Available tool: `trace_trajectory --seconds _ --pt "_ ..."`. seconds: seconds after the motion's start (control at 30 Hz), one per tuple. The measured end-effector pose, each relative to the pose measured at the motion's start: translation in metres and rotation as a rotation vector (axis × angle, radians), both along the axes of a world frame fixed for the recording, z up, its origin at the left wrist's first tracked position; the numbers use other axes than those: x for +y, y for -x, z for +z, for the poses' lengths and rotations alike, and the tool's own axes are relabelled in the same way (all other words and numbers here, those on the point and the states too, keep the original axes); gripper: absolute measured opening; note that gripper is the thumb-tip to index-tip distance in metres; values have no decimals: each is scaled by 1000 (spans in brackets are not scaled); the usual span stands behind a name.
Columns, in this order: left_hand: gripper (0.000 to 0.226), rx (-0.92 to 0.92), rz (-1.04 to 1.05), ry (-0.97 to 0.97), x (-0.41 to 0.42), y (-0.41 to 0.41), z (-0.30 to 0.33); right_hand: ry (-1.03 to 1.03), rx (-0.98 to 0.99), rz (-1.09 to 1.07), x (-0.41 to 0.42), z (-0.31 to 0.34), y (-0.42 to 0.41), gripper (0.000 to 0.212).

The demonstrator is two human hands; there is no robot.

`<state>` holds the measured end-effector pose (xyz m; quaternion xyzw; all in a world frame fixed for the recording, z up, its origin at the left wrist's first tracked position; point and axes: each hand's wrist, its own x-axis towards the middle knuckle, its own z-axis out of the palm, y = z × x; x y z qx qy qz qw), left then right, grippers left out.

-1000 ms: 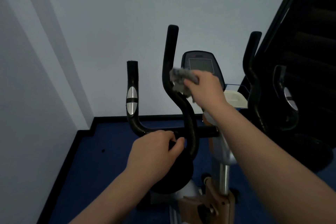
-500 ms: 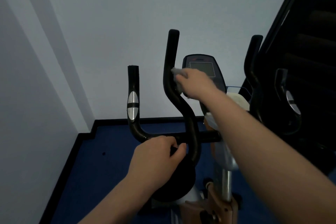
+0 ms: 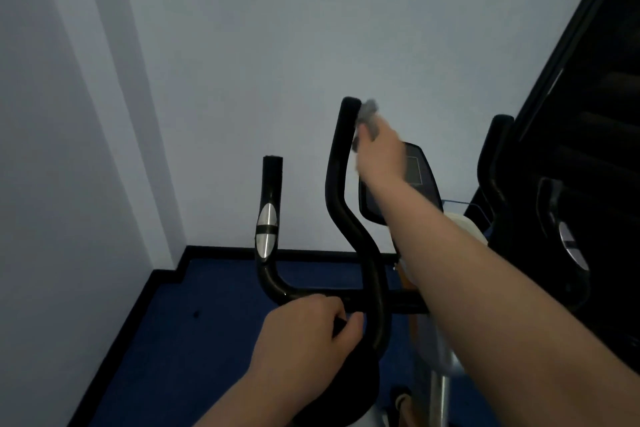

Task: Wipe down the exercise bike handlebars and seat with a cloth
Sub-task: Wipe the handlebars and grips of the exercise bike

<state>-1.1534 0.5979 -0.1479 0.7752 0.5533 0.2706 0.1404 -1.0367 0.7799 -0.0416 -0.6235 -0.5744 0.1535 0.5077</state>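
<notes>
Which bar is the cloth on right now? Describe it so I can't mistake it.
Start at the console in the middle of the bike. Just left of it rises the tall S-curved black bar, where the right hand holds the grey cloth near the tip. Unlike the shorter bar farther left, it has no silver sensor plate.

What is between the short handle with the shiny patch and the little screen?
In the head view, the tall curvy handlebar stands between the short handle and the screen; the right hand wipes it with a cloth.
</notes>
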Motion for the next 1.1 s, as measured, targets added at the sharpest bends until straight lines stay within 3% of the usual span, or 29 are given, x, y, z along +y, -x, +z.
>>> trace_trajectory --seconds 0.07,0.2,0.37,0.57,0.63,0.73,0.8,0.9,1.03,1.1 --pt "46 15 5 -18 1 0 -1 56 31 53 -1 -16 11 27" --pt "44 -15 -12 -2 0 0 -1 170 -211 47 -9 -22 -13 26" --pt "44 -28 -12 12 -1 1 -2 -39 -151 -30 10 19 -3 30" --pt "43 -3 -11 15 1 1 -1 168 -342 46 -19 -31 -5 26" --pt "42 -13 -28 24 1 1 -2 78 -374 15 -19 -24 -18 23" --pt "44 -18 -26 26 1 0 -2 -300 -355 -89 -9 1 -16 24" --pt "46 -17 -24 19 1 1 -2 -338 -575 -111 -1 10 -5 39" --pt "45 -5 -25 12 0 0 -1 -151 -834 -109 4 2 3 58" --pt "44 26 -19 -8 -2 1 0 -53 -1003 88 -1 -23 -1 42" --pt "43 30 -20 8 -1 2 0 -137 -928 134 -3 -18 -1 34"
